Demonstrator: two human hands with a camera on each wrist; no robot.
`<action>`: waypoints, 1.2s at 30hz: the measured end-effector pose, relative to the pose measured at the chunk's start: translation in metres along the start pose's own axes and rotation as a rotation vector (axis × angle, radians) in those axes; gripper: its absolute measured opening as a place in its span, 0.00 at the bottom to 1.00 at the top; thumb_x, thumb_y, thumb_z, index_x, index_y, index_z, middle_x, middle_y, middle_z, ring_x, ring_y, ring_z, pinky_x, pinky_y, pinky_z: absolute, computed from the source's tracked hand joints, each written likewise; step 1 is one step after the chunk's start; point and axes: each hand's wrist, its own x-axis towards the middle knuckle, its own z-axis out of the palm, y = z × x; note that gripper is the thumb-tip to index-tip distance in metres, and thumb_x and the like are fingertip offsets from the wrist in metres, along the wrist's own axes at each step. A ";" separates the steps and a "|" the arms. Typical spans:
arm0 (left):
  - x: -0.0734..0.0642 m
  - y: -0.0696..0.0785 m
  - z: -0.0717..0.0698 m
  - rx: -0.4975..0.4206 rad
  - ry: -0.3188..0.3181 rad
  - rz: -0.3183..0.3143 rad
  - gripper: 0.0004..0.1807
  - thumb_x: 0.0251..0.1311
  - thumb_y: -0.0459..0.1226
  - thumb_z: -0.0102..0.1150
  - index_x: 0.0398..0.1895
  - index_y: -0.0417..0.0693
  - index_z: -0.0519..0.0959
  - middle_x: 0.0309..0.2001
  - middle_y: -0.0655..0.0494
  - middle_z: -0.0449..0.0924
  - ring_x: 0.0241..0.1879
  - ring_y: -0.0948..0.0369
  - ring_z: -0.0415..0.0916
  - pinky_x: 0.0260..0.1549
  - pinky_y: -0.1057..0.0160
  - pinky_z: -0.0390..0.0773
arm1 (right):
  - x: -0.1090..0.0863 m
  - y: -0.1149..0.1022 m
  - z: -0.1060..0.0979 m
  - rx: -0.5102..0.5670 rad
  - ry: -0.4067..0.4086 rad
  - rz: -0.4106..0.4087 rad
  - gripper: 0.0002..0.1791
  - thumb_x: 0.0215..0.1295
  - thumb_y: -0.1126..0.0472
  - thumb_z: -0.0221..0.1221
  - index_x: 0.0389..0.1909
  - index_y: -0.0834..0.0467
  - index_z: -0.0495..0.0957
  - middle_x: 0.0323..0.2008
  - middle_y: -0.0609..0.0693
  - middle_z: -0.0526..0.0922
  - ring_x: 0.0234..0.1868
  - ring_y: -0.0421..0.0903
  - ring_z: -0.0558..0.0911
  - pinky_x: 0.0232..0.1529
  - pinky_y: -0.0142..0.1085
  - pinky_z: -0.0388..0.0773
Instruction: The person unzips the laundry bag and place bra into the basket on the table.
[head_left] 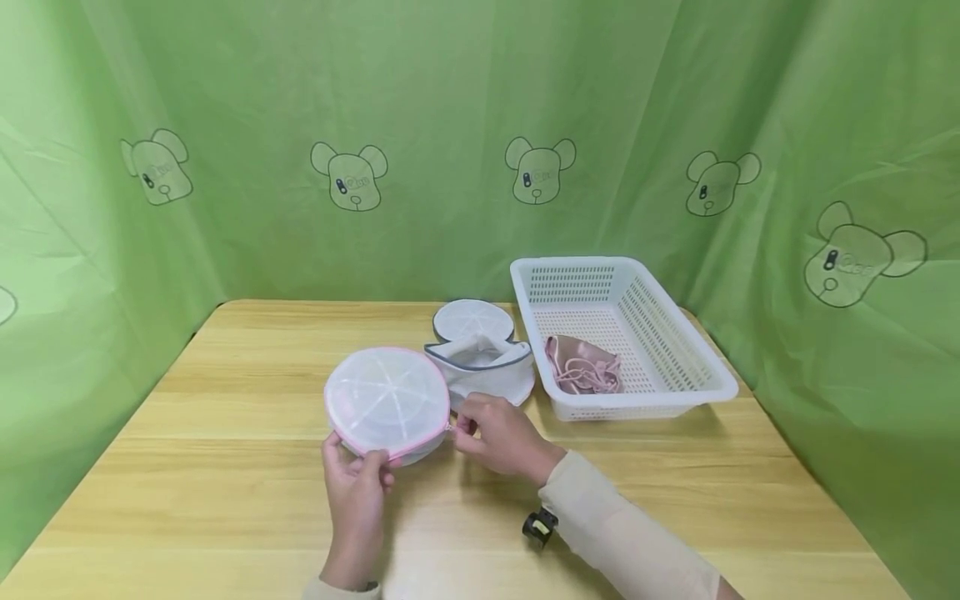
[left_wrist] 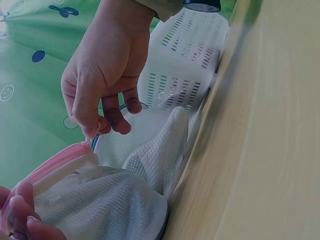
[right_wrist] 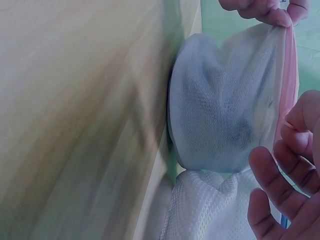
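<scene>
A round white mesh laundry bag [head_left: 386, 392] with a pink zipper around its top stands on the table, its lid lying over the opening. My left hand [head_left: 352, 487] pinches the pink edge at the near side between thumb and fingers. At the bag's right side my right hand [head_left: 498, 437] pinches the zipper pull [left_wrist: 90, 137] between thumb and forefinger, its other fingers loosely bent. In the right wrist view the bag's mesh wall [right_wrist: 225, 100] hangs in soft folds below the pink edge. Just behind sits a second mesh bag [head_left: 491, 382] with dark blue trim, unzipped, its round lid [head_left: 472, 318] flipped back.
A white plastic basket [head_left: 652, 406] with slotted walls stands at the back right, close beside the second bag. In its near left corner lies a pink drawstring pouch [head_left: 583, 365]. Green curtains [head_left: 442, 92] enclose the wooden table [head_left: 225, 467] at the back and sides.
</scene>
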 end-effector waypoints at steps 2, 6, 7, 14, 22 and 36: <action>0.000 0.000 0.000 0.002 0.003 0.000 0.30 0.59 0.23 0.48 0.65 0.43 0.54 0.28 0.51 0.77 0.21 0.63 0.72 0.21 0.71 0.74 | 0.000 0.001 0.000 0.000 0.002 0.005 0.05 0.51 0.64 0.60 0.20 0.53 0.75 0.23 0.40 0.73 0.25 0.43 0.76 0.27 0.26 0.73; 0.000 0.000 -0.001 0.010 0.005 0.003 0.31 0.58 0.23 0.47 0.65 0.43 0.54 0.28 0.51 0.77 0.21 0.64 0.72 0.21 0.72 0.74 | 0.000 0.002 -0.001 -0.005 0.005 0.007 0.06 0.51 0.63 0.61 0.20 0.53 0.74 0.22 0.40 0.72 0.25 0.41 0.75 0.26 0.26 0.71; -0.001 0.000 -0.001 0.011 0.007 0.001 0.31 0.58 0.23 0.47 0.65 0.43 0.54 0.28 0.51 0.77 0.21 0.64 0.72 0.21 0.72 0.74 | 0.000 0.002 -0.001 -0.004 0.004 0.005 0.06 0.51 0.63 0.61 0.20 0.53 0.74 0.22 0.40 0.71 0.24 0.40 0.74 0.26 0.26 0.71; -0.001 0.001 -0.002 0.009 0.030 -0.015 0.32 0.57 0.23 0.47 0.66 0.43 0.55 0.26 0.53 0.77 0.20 0.65 0.70 0.21 0.71 0.73 | 0.001 0.004 -0.002 -0.020 0.011 -0.012 0.08 0.51 0.63 0.61 0.19 0.52 0.73 0.21 0.40 0.70 0.24 0.36 0.69 0.25 0.27 0.70; 0.000 0.002 -0.002 0.000 0.036 -0.011 0.31 0.57 0.23 0.46 0.65 0.42 0.55 0.25 0.54 0.77 0.20 0.66 0.69 0.20 0.72 0.73 | 0.001 0.004 -0.005 -0.037 0.016 -0.010 0.08 0.50 0.64 0.61 0.19 0.51 0.73 0.21 0.43 0.72 0.24 0.36 0.70 0.25 0.27 0.70; 0.000 0.003 -0.004 -0.015 0.014 0.004 0.32 0.55 0.22 0.43 0.67 0.37 0.55 0.24 0.54 0.75 0.18 0.65 0.69 0.18 0.73 0.70 | 0.003 0.009 -0.006 -0.051 0.022 0.005 0.07 0.50 0.63 0.61 0.18 0.50 0.73 0.22 0.39 0.71 0.25 0.36 0.71 0.26 0.27 0.71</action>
